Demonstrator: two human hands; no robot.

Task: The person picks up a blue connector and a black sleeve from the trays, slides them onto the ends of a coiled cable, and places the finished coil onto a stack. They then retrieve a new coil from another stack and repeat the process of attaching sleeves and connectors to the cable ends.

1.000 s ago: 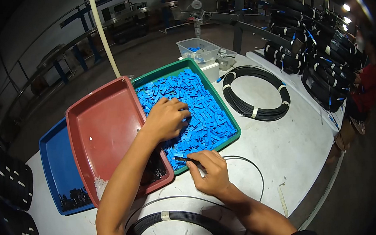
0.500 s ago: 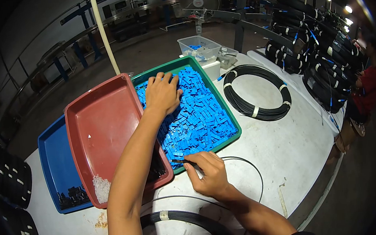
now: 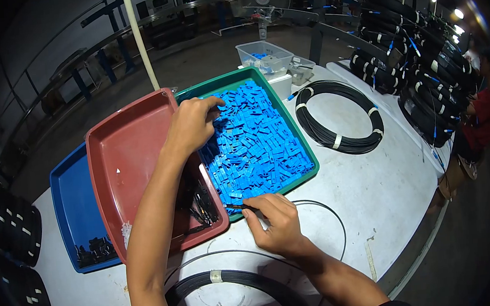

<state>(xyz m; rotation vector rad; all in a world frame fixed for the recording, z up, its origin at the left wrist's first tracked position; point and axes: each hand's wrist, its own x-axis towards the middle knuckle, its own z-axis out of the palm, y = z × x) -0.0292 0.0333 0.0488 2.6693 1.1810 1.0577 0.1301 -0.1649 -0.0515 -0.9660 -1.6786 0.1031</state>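
Observation:
My left hand (image 3: 194,125) is over the left side of a green tray (image 3: 308,148) full of small blue plastic clips (image 3: 258,134). Its fingers are curled in, and anything between the fingertips is hidden. At the tray's front edge my right hand (image 3: 278,222) pinches the end of a thin black cable (image 3: 333,215) between thumb and forefinger. That cable loops back behind the right wrist. Below both hands a coil of black cable (image 3: 249,278), bound with white tape, lies on the white table (image 3: 397,181).
Left of the green tray stand a red tray (image 3: 131,139) holding black parts (image 3: 202,208) and white bits, and a blue tray (image 3: 76,201). Another cable coil (image 3: 342,145) lies at right. Behind are a clear bin (image 3: 263,59) and stacked coils (image 3: 434,69); a person in red is at far right.
My left hand has drawn back left and nearer from the middle of the blue clips, its fingers now curled. My right hand stays almost in place, still pinching the cable end.

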